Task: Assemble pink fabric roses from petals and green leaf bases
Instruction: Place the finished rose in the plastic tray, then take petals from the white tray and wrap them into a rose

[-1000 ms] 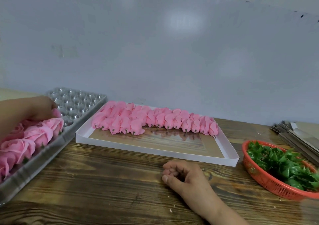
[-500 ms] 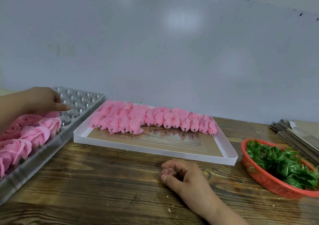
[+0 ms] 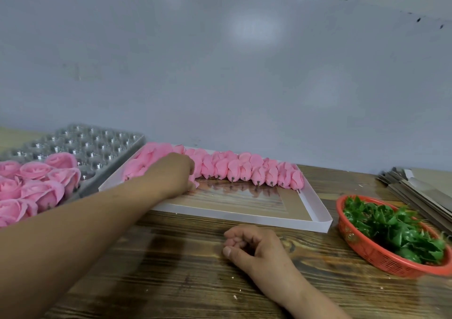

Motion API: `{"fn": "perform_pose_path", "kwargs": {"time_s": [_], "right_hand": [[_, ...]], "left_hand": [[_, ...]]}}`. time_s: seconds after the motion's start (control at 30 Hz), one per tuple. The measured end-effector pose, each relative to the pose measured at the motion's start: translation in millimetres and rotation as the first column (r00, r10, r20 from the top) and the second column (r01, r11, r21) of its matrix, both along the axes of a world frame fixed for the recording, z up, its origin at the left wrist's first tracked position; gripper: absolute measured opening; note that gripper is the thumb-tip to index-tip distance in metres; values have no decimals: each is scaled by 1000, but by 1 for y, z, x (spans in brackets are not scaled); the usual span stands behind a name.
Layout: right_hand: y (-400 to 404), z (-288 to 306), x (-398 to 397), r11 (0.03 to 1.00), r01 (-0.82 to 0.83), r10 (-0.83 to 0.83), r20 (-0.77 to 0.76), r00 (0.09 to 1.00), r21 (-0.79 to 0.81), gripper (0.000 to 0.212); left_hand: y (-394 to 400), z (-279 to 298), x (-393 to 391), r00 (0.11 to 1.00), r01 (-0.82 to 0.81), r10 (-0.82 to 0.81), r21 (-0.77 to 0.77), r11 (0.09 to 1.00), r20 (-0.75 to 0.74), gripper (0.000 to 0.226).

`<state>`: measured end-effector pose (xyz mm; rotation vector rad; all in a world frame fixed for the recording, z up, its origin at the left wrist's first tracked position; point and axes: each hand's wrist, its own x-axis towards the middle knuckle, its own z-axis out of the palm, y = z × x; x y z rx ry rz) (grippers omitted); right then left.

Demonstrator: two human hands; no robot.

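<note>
A row of pink fabric rose buds (image 3: 244, 169) with dark stem tips lies along the far side of a shallow white tray (image 3: 244, 217). My left hand (image 3: 175, 171) reaches into the left part of that row, and its fingers curl down round one pink bud; the fingertips are hidden among the petals. My right hand (image 3: 254, 247) rests on the wooden table in front of the tray, with loosely curled fingers and nothing in it. Green leaf bases (image 3: 391, 225) fill a red basket (image 3: 367, 252) at the right. Finished pink roses (image 3: 36, 184) sit in a silver cupped tray (image 3: 97, 145) at the left.
A stack of flat grey cardboard sheets (image 3: 415, 189) lies at the far right behind the basket. A plain grey wall stands close behind the trays. My left forearm crosses the table from the lower left.
My left hand has left the silver tray of finished roses and moved right onto the buds in the white tray. My right hand has stayed put.
</note>
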<state>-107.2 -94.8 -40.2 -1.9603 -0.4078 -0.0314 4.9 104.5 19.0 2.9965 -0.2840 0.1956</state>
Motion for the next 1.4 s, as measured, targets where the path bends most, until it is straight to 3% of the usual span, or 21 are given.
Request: {"fn": "perform_pose_path", "kwargs": {"time_s": [0.17,0.4,0.5,0.67,0.83,0.9,0.97,1.0,1.03,1.1,1.17,1.27,1.33,1.4], "right_hand": [[0,1,0,1000,0,0,6,1000,-11,19],[0,1,0,1000,-5,6,12,1000,-26,16],[-1,1,0,1000,-13,13,20,1000,-22,15],[0,2,0,999,-31,31,35,999,-17,14],[-1,1,0,1000,-23,23,32,999,-14,14],[0,1,1,1000,-18,18,26,999,-17,15],[0,1,1,1000,-13,14,36,999,-25,19],[0,0,1,1000,-8,9,42,999,-22,20],[0,0,1,1000,0,1,47,999,-8,22],[1,-1,1,997,52,-57,71,996,62,25],[0,-1,3,972,159,-181,118,976,172,26],[-5,2,5,907,287,-357,198,913,309,28],[-9,4,7,886,331,-426,290,857,323,29],[-13,6,8,891,371,-451,414,791,261,25]], "left_hand": [[-13,-23,18,996,-45,34,135,990,84,28],[-21,-33,39,991,-127,134,190,974,-23,16],[-26,-29,38,990,-135,141,153,979,-29,16],[-29,-25,39,991,-132,132,69,989,3,37],[-32,-22,39,991,-135,135,109,985,2,27],[-34,-14,33,990,-136,137,35,990,-26,31],[-38,-9,24,993,-108,98,-165,980,-68,44],[-41,-6,17,993,-93,64,-340,936,-96,49],[-44,-6,10,990,-100,23,-564,820,-141,50],[-51,-4,-5,955,-221,-98,-891,396,-280,43],[-59,-1,-19,892,-373,-241,-924,87,-383,31],[-70,-3,-36,816,-530,-384,-824,-200,-432,9],[-78,-7,-47,779,-598,-428,-747,-290,-458,1],[-85,-12,-57,745,-645,-451,-703,-299,-491,1]]}}
